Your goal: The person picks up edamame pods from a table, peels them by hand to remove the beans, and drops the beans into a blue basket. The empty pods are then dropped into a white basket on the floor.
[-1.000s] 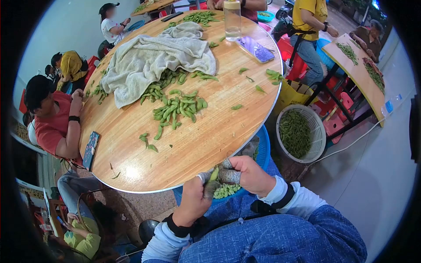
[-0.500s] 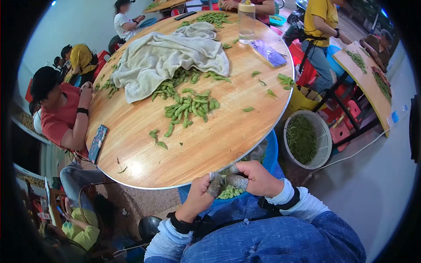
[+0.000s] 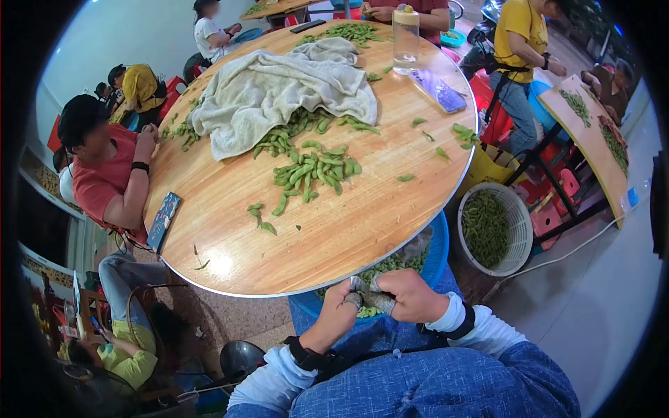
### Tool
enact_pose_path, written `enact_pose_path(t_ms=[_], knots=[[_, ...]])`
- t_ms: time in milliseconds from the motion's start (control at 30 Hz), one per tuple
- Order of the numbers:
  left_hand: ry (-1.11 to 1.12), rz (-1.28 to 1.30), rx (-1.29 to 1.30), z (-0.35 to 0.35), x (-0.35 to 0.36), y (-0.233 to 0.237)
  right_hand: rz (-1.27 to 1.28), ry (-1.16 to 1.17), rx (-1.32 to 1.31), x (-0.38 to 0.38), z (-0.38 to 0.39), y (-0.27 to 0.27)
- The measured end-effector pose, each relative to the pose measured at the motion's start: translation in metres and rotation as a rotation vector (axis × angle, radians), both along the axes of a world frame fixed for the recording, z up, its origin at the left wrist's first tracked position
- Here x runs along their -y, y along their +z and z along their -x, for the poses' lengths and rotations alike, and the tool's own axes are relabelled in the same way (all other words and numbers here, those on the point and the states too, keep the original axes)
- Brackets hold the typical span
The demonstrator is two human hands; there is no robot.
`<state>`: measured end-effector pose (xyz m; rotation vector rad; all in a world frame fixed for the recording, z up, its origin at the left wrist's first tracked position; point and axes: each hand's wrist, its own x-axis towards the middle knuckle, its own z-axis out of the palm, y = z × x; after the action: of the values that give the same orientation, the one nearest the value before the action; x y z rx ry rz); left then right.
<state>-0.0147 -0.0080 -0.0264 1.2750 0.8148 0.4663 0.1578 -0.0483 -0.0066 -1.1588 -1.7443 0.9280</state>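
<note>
My left hand (image 3: 339, 309) and my right hand (image 3: 411, 295) meet above a blue basin (image 3: 437, 244) at the table's near edge. Grey wraps cover the thumbs and some fingertips. Fingers of both hands are pinched together; whatever lies between them is too small to make out. Shelled green beans (image 3: 369, 311) show in the basin below. On the round wooden table (image 3: 348, 237) lies a pile of green pods (image 3: 313, 171), beside a crumpled pale towel (image 3: 272, 97) that partly covers more pods.
A white basket (image 3: 519, 233) of pods stands on the floor at the right. The tabletop also bears a bottle (image 3: 405, 42), a purple phone (image 3: 437, 90) and a dark patterned case (image 3: 163, 221). A person in red (image 3: 108, 167) sits at the left; other people are around.
The view has shifted slightly, so the table and pods appear a little further right. My hands remain close together, and more of the basin's contents shows behind them.
</note>
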Motion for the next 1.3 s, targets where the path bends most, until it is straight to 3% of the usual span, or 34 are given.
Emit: enact_pose_path(t_ms=[133,233,267,300,333,367,400,433,533,567,667,700,800,867,1000,1100,1133,1200,1267,1300], knots=[[-0.030,-0.132,0.038,-0.004,0.001,-0.003,0.193,-0.095,-0.257,0.004,-0.012,-0.014],[-0.339,-0.451,-0.514,0.001,0.002,0.029,0.331,-0.355,-0.273,0.009,-0.047,-0.020],[-0.342,-0.587,-0.471,0.001,0.002,0.032,0.320,-0.432,-0.308,0.008,-0.066,-0.019],[-0.344,-0.721,-0.425,0.003,0.004,0.033,0.185,-0.537,-0.148,0.008,-0.082,-0.004],[-0.343,-0.852,-0.377,0.004,0.006,0.036,0.133,-0.550,0.065,0.012,-0.093,-0.023],[-0.307,-0.974,-0.309,0.008,-0.001,0.048,0.246,-0.840,-0.101,0.016,-0.121,-0.025],[-0.229,-0.949,-0.323,0.012,-0.012,0.052,0.375,-0.911,-0.155,0.020,-0.133,-0.026],[-0.153,-0.924,-0.337,0.016,-0.023,0.055,0.159,-0.912,0.059,0.026,-0.146,-0.043],[0.201,-0.862,-0.389,0.021,-0.072,0.058,0.253,-0.908,-0.060,0.039,-0.159,-0.063],[0.219,-0.953,-0.539,0.021,-0.092,0.063,0.249,-0.897,-0.180,0.039,-0.154,-0.060],[0.143,-1.128,-0.910,0.025,-0.143,0.057,0.214,-0.820,0.033,0.041,-0.153,-0.060],[0.084,-1.155,-0.943,0.030,-0.158,0.046,0.206,-0.837,-0.039,0.038,-0.148,-0.056],[0.081,-1.064,-0.928,0.031,-0.171,0.038,0.167,-0.785,-0.219,0.033,-0.127,-0.034],[0.103,-0.990,-0.926,0.028,-0.166,0.050,0.180,-0.730,-0.163,0.031,-0.115,-0.029],[0.118,-1.154,-0.964,0.031,-0.152,0.042,0.236,-0.551,-0.124,0.024,-0.085,-0.016],[0.229,-1.011,-0.582,0.029,-0.128,0.051,0.225,-0.400,-0.150,0.016,-0.057,0.004],[0.248,-0.806,-0.396,0.025,-0.114,0.054,0.177,-0.336,-0.081,0.013,-0.052,0.001],[0.275,-0.377,-0.266,0.016,-0.078,0.074,0.198,-0.150,0.037,0.011,-0.044,-0.009],[0.289,-0.261,-0.108,0.012,-0.047,0.068,0.265,-0.092,0.036,0.012,-0.030,-0.016],[0.271,-0.414,-0.152,0.012,-0.033,0.059,0.365,-0.049,-0.010,0.009,-0.026,-0.008]])
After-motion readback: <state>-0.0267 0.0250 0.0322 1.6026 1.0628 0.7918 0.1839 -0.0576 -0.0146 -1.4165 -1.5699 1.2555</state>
